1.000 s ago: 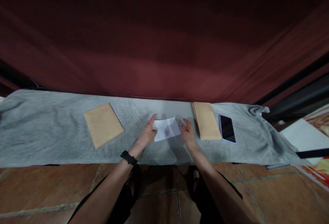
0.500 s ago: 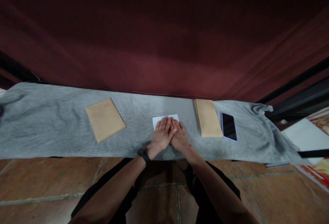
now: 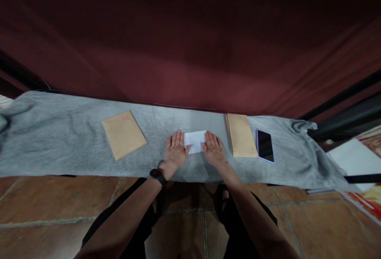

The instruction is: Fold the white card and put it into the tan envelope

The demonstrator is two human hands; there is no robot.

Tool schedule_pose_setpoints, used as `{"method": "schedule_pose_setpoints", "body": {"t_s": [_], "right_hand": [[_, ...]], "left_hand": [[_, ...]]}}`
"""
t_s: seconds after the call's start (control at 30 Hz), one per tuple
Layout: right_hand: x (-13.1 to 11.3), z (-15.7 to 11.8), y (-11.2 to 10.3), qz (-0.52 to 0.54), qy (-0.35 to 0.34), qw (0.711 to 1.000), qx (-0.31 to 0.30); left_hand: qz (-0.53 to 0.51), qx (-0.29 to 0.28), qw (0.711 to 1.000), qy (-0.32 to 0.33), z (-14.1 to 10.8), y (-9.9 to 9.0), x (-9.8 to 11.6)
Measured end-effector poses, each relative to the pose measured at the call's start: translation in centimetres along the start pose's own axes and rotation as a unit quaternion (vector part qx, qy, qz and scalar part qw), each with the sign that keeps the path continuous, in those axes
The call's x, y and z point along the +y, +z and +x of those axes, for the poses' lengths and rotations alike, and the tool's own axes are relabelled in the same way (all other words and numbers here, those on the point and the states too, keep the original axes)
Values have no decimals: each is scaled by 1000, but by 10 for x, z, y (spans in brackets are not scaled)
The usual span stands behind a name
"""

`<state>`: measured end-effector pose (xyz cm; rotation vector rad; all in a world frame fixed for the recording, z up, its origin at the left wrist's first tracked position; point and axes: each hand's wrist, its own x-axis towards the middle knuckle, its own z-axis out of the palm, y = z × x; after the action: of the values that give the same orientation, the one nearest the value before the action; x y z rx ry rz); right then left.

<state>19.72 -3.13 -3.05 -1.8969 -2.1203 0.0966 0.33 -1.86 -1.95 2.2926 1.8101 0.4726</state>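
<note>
Bare cloth point(image 3: 155, 126) beside left hand point(image 3: 176, 151); brown stack point(image 3: 242, 136) blocks rightward path

Smooth paper sheet point(image 3: 195, 139), matt cloth point(image 3: 71, 136)

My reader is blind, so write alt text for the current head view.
A person's left hand and right hand rest flat, palms down, at opposite ends of a white paper on grey cloth. A brown envelope lies left; a brown stack and a phone lie right.

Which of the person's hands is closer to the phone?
The right. The right hand lies flat at the paper's right end, with only the brown stack between it and the phone. The left hand is farther off, at the paper's left end.
</note>
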Motion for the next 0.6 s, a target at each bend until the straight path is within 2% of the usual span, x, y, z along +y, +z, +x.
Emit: {"method": "schedule_pose_setpoints", "body": {"t_s": [0.17, 0.27, 0.4, 0.6], "right_hand": [[1, -3, -4, -3, 24, 999, 27], [-6, -4, -6, 10, -4, 999, 33], [-23, -11, -3, 34, -62, 997, -16], [-34, -19, -4, 28, -76, 995, -52]], "left_hand": [[-25, 16, 999, -16, -6, -5, 5], [-31, 5, 999, -15, -5, -8, 5], [-28, -2, 1000, 1, 3, -17, 0], [15, -1, 1000, 19, 19, -28, 1]]}}
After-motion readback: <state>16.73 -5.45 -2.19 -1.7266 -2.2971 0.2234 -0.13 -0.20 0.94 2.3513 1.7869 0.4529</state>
